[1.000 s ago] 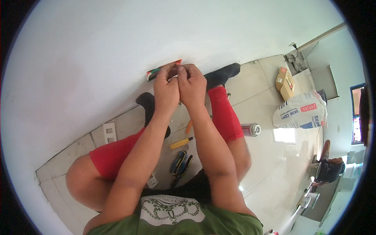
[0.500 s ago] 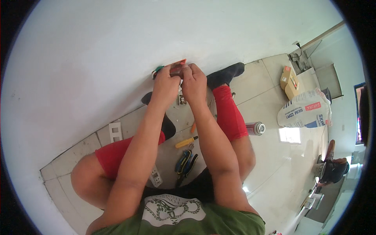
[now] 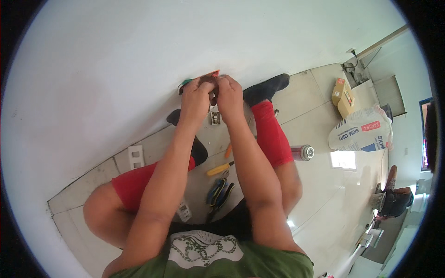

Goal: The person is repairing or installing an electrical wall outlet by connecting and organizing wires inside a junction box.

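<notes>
An orange-rimmed electrical box (image 3: 216, 73) is set low in the white wall, and a bit of green wire (image 3: 185, 83) shows at its left. Both my hands are at this opening, close together. My left hand (image 3: 194, 98) is closed, fingertips pinching at a dark reddish-brown thing that may be wires. Beside it my right hand (image 3: 229, 96) is closed too, its thumb and fingers meeting at the same spot. What exactly they grip is hidden by the fingers. Just below them on the floor lies a small white socket module (image 3: 215, 118).
Between my legs lie a yellow-handled screwdriver (image 3: 219, 168), pliers (image 3: 222, 197), an orange handle (image 3: 228, 150) and a white socket piece (image 3: 184, 212). A white cover plate (image 3: 136, 156) rests by the wall. Rightward are a can (image 3: 302, 153), a sack (image 3: 361, 129), a box (image 3: 342, 98) and another person (image 3: 394, 201).
My left hand has turned slightly and its fingers have shifted, baring more of the dark reddish-brown thing. My right hand has moved slightly left. Floor items lie as before.
</notes>
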`<state>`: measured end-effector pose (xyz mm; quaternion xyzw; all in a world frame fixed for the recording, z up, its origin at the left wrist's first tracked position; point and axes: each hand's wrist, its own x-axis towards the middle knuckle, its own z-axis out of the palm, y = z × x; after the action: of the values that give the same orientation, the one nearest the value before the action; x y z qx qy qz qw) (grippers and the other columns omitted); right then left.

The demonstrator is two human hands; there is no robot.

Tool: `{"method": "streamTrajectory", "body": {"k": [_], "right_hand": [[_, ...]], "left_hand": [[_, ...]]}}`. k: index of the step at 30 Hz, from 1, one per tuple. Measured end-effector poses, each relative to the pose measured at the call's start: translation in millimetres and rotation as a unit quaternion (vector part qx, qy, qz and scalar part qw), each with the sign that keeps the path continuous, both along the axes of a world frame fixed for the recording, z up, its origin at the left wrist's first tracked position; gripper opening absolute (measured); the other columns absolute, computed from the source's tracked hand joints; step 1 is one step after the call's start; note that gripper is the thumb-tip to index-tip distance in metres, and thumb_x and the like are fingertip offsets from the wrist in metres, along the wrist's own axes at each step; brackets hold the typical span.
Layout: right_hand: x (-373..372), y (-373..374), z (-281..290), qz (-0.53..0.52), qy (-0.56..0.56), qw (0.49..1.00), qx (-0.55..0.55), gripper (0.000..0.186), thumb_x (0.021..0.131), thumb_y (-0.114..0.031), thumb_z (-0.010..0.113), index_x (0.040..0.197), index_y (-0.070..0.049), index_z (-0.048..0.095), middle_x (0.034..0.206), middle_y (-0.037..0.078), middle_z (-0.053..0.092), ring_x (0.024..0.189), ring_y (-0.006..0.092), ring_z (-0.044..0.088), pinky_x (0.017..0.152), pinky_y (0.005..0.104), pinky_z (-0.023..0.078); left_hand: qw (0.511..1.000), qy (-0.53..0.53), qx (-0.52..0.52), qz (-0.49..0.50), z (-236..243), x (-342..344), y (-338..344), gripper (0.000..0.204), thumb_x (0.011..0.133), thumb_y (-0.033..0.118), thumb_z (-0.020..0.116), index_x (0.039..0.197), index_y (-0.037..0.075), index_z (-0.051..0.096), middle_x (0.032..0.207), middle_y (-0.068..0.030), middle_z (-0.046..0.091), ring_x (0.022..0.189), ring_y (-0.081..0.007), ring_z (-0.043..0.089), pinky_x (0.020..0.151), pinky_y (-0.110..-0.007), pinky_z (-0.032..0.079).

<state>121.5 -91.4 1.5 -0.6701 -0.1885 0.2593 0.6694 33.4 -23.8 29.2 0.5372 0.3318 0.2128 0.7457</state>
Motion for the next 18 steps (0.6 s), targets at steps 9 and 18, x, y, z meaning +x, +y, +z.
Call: {"method": "streamTrajectory", "body": {"k": [9, 18], "right_hand": [[-9.7, 0.8, 0.6, -0.09, -0.379, 0.916, -0.097, 0.034, 0.1, -0.024, 0.052, 0.081, 0.002, 0.062, 0.07, 0.01, 0.061, 0.06, 0.0198, 0.058, 0.057, 0.0371, 0.047], [-10.8, 1.6, 8.4, -0.005, 0.114, 0.993, 0.029, 0.033, 0.101, -0.028, 0.056, 0.085, 0.0, 0.064, 0.074, 0.01, 0.065, 0.064, 0.0188, 0.063, 0.057, 0.0368, 0.048]], "left_hand": [[0.997, -0.08, 0.01, -0.006, -6.4, -8.9, 5.1, 0.023, 0.093, 0.018, 0.051, 0.097, 0.001, 0.068, 0.064, 0.0021, 0.051, 0.052, -0.0063, 0.041, 0.048, -0.026, 0.031], [0.994, -0.088, 0.036, -0.053, -11.7, -7.4, 14.3, 0.022, 0.093, 0.017, 0.049, 0.094, 0.003, 0.066, 0.065, 0.0011, 0.052, 0.051, -0.0078, 0.042, 0.049, -0.027, 0.033]]}}
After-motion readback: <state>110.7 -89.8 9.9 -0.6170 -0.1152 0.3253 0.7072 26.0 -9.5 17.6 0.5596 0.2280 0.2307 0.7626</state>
